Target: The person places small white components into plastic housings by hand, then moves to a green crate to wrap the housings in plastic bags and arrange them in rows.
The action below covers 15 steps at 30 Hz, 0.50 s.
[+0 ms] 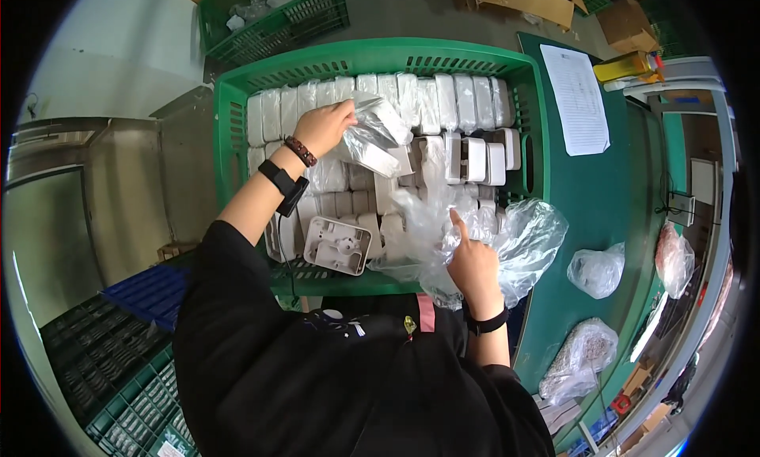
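My left hand [323,129] is closed on the edge of a clear plastic bag [366,144] with a white plastic housing inside, held above a green crate [380,52]. My right hand [473,263] rests over a heap of loose clear plastic bags [518,235] at the crate's near right. Its index finger points forward, touching the film; the other fingers curl and are partly hidden. Just left of the heap, an unbagged white housing [338,246] lies tilted with its hollow, ribbed side up. Wrapped white housings [443,102] stand in a row along the far side.
Unwrapped white housings [495,163] stand in the crate's right part. To the right, a green table [582,192] carries a printed sheet [576,101], a crumpled clear bag [596,271] and a bag of small parts [582,360]. Another green crate [273,26] stands beyond; stacked crates [131,390] are at lower left.
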Tool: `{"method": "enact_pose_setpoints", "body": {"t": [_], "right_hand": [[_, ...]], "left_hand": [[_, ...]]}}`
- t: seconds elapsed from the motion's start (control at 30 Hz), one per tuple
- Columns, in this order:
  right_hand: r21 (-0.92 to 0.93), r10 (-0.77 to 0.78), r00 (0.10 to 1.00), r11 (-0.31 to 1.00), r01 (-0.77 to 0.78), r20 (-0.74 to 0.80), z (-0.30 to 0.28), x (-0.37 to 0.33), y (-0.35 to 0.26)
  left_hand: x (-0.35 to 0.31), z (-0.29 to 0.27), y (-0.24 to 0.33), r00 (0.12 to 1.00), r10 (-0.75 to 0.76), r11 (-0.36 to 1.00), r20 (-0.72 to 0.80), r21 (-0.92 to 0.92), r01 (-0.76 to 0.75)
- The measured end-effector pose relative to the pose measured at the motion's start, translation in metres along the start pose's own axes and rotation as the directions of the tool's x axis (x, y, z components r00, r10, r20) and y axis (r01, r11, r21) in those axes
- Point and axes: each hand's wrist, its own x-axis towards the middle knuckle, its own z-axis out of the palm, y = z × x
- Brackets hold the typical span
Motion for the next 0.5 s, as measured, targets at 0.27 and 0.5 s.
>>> {"method": "enact_pose_setpoints", "body": {"t": [0.27, 0.5], "right_hand": [[-0.047, -0.022, 0.999, 0.999, 0.023, 0.026, 0.003, -0.002, 0.014], [0.119, 0.278, 0.96, 0.953, -0.279, 0.027, -0.039, 0.012, 0.023]], "left_hand": [[-0.013, 0.029, 0.044, 0.933, 0.305, 0.939, -0.191, 0.222, -0.262], [-0.027, 0.051, 0.044, 0.929, 0.363, 0.927, -0.074, 0.131, -0.352]]}}
